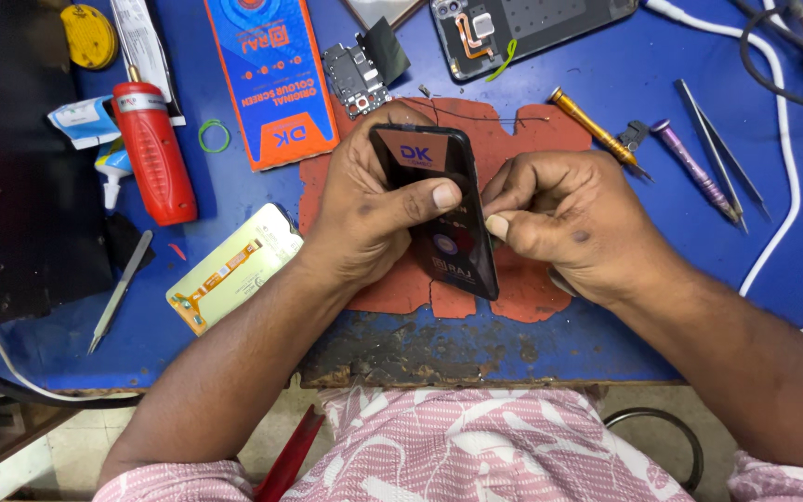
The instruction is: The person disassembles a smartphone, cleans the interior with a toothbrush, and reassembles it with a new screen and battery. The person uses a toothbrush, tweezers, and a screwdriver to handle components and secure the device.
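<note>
A black phone screen panel (448, 232) with a sticker on its glass is held upright over a worn red mat (513, 279). My left hand (369, 209) wraps around its left side, thumb pressed across the front. At the panel's right edge, my right hand (564, 218) pinches with thumb and fingertips closed; what is between them is too small to see.
On the blue bench lie an orange screen box (271, 79), a red cylinder tool (152, 153), a glue tube (113, 172), an old display panel (232, 270), a circuit board (355, 79), an open phone body (522, 28), an orange screwdriver (597, 132), tweezers (722, 153) and a white cable (778, 158).
</note>
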